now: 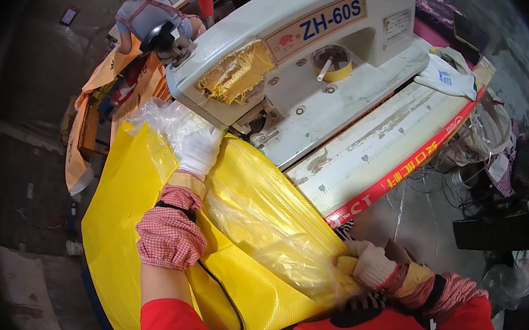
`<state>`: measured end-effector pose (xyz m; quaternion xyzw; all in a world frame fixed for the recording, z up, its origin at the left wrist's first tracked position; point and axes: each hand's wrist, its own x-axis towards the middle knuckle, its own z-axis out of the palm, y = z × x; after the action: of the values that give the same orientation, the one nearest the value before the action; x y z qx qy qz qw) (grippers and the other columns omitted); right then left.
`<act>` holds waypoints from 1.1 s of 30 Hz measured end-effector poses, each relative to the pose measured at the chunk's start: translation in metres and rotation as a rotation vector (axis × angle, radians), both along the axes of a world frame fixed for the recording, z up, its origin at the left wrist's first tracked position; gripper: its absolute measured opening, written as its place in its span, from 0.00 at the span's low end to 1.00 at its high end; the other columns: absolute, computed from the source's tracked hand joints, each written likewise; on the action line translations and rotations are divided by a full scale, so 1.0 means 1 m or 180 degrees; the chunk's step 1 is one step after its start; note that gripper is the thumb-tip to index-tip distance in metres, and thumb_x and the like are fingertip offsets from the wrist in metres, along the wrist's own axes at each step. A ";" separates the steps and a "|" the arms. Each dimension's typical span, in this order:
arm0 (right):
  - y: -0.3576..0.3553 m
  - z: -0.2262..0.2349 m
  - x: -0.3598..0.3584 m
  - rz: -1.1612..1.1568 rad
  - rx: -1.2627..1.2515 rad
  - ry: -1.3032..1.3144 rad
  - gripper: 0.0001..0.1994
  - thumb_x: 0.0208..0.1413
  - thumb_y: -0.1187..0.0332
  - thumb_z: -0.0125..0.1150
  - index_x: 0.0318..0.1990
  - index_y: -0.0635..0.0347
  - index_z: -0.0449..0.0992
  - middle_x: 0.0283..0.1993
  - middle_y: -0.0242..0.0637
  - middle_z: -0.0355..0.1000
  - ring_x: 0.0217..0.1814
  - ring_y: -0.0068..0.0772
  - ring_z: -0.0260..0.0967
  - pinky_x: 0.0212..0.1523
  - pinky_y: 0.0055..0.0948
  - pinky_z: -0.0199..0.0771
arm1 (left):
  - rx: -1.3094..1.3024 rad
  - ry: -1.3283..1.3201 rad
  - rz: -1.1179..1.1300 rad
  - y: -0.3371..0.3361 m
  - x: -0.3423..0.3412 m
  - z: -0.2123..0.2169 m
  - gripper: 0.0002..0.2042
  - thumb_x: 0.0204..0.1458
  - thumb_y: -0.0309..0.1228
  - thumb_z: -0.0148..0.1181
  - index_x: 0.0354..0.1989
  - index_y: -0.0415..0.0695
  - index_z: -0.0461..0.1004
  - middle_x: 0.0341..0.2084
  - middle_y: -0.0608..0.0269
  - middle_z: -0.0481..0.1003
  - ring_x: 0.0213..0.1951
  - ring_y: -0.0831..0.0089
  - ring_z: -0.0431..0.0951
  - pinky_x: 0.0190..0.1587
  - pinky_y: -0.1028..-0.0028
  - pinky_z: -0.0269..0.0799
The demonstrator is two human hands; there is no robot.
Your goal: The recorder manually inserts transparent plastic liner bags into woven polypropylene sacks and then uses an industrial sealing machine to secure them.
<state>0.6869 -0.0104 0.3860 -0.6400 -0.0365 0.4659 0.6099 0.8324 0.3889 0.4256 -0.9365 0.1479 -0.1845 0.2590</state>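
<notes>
Yellow sheet (121, 215) with clear film (272, 245) lies at the machine (379, 33); right hand (374, 266), grip grasping its gathered edge; left hand (200, 154) on it, grip indeterminable; step judged edge alignment; next move calls for even tension.

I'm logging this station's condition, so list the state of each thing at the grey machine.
Yellow sheeting: creased
Clear plastic: crumpled
Left hand: gloved, at the clear plastic; grip unclear
Right hand: gloved, curled at the yellow sheeting's edge
Grey machine: running or stopped, cannot tell
Yellow pad: frayed
Tape roll: lying flat
White cloth: rumpled
White board: scuffed
</notes>
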 end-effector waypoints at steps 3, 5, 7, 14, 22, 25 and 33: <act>0.001 -0.003 -0.004 -0.0429 0.0271 -0.0499 0.16 0.51 0.67 0.56 0.49 0.56 0.74 0.36 0.39 0.76 0.37 0.23 0.72 0.41 0.23 0.70 | -0.0847 -0.0397 -0.0657 0.005 0.012 -0.002 0.10 0.45 0.28 0.53 0.37 0.54 0.73 0.27 0.63 0.73 0.25 0.65 0.75 0.25 0.67 0.70; 0.006 0.015 -0.001 -0.0517 0.0247 -0.0760 0.17 0.51 0.66 0.56 0.50 0.55 0.73 0.36 0.40 0.76 0.36 0.26 0.72 0.39 0.25 0.71 | -0.1467 -0.0108 -0.0714 0.010 0.024 -0.008 0.11 0.45 0.24 0.54 0.38 0.48 0.74 0.28 0.57 0.74 0.29 0.58 0.75 0.30 0.66 0.70; 0.003 0.040 0.005 -0.0274 -0.0147 -0.0964 0.20 0.50 0.66 0.56 0.53 0.53 0.71 0.35 0.41 0.76 0.34 0.31 0.74 0.38 0.28 0.73 | -0.1933 0.0071 -0.0781 0.013 0.034 -0.013 0.11 0.45 0.24 0.55 0.38 0.49 0.75 0.27 0.56 0.74 0.30 0.56 0.75 0.31 0.65 0.71; -0.002 0.053 0.007 0.1644 -0.1692 -0.2637 0.27 0.49 0.53 0.56 0.58 0.47 0.66 0.26 0.41 0.73 0.28 0.44 0.73 0.30 0.38 0.74 | -0.1979 0.0996 -0.0146 -0.011 -0.008 0.028 0.08 0.48 0.31 0.57 0.37 0.46 0.76 0.31 0.53 0.75 0.34 0.57 0.76 0.37 0.67 0.71; 0.029 0.058 0.011 0.1894 -0.2060 -0.2656 0.28 0.51 0.55 0.51 0.61 0.49 0.62 0.22 0.35 0.72 0.24 0.44 0.72 0.25 0.39 0.73 | -0.1751 0.1120 0.0774 0.000 0.019 0.011 0.14 0.48 0.41 0.58 0.34 0.41 0.76 0.29 0.48 0.75 0.33 0.51 0.76 0.38 0.62 0.71; 0.067 0.048 0.034 0.1486 -0.1927 -0.3914 0.20 0.53 0.59 0.49 0.51 0.58 0.68 0.20 0.36 0.69 0.18 0.37 0.68 0.16 0.34 0.67 | -0.1326 0.0621 0.0327 0.040 0.054 0.023 0.09 0.47 0.35 0.56 0.33 0.43 0.76 0.29 0.50 0.76 0.35 0.53 0.77 0.39 0.62 0.72; 0.162 0.058 0.119 0.1360 -0.1650 -0.5227 0.11 0.52 0.65 0.48 0.38 0.58 0.73 0.27 0.38 0.71 0.28 0.39 0.70 0.26 0.36 0.68 | -0.1940 0.0405 0.0473 0.043 0.079 0.127 0.10 0.46 0.26 0.55 0.38 0.42 0.75 0.36 0.46 0.74 0.43 0.48 0.73 0.44 0.63 0.69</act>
<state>0.8057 0.1512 0.4439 -0.8699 -0.4747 -0.0428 0.1271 0.9116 0.4319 0.5521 -0.9888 0.0330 -0.1420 -0.0305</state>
